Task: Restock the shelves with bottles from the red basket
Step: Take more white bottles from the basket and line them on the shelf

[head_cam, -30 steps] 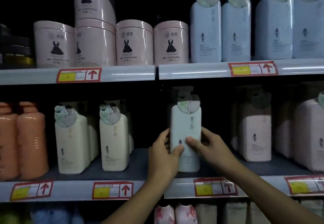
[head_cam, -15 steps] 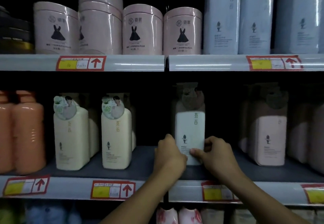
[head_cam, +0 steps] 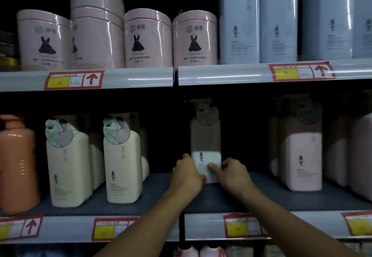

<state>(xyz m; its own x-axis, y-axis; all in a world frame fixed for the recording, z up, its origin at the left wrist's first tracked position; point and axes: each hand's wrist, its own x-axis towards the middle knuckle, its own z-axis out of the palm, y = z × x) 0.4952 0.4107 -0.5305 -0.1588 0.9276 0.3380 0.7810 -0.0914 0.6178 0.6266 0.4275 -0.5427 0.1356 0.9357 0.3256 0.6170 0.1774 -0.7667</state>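
Observation:
A tall white bottle [head_cam: 205,136] with a round paper tag on its neck stands upright deep on the middle shelf [head_cam: 231,202], mostly in shadow. My left hand [head_cam: 187,174] grips its lower left side. My right hand [head_cam: 231,174] grips its lower right side, thumb across the label. The red basket is out of view.
Cream bottles [head_cam: 122,166] stand to the left, an orange bottle [head_cam: 16,166] at the far left, and pink bottles [head_cam: 302,160] to the right. The upper shelf [head_cam: 141,78] carries pink round tins [head_cam: 147,39] and pale blue bottles [head_cam: 239,29]. Price tags line the shelf edges.
Both hands have pushed the white bottle from the shelf's front edge back into the shadow. The camera has moved closer to the shelves.

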